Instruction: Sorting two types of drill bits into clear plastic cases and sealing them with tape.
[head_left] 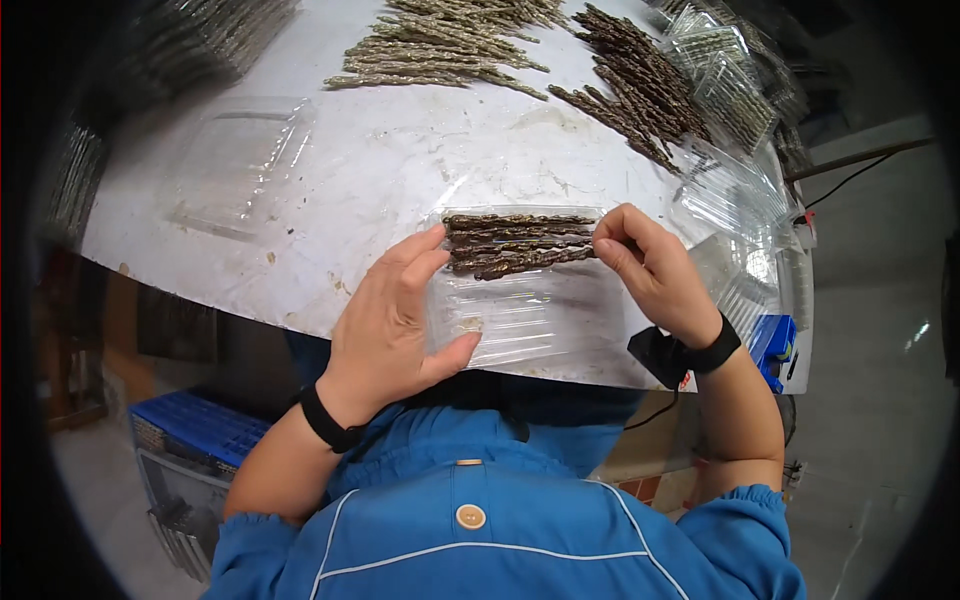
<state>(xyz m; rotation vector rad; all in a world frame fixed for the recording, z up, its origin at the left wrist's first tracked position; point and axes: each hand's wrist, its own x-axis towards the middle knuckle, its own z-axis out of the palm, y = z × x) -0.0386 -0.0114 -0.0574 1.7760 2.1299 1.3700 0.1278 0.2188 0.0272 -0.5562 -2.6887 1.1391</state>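
Observation:
A clear plastic clamshell tray (530, 318) lies near the front edge of the table. Several dark brown, twisted, icicle-like sticks (520, 247) rest side by side in its far half, with glints of gold on them. My left hand (392, 310) is open at the tray's left end, fingertips by the thick ends of the sticks and thumb spread over the near half. At the other end, thumb and forefinger of my right hand (650, 270) pinch the thin tip of one brown stick.
Pale champagne twisted sticks (440, 45) and more brown ones (640, 80) are piled at the back. An unfilled clear tray (240, 165) lies at left. Filled packs (735, 100) and stacked clear trays (735, 200) line the right side, with a blue box (770, 350) near the edge.

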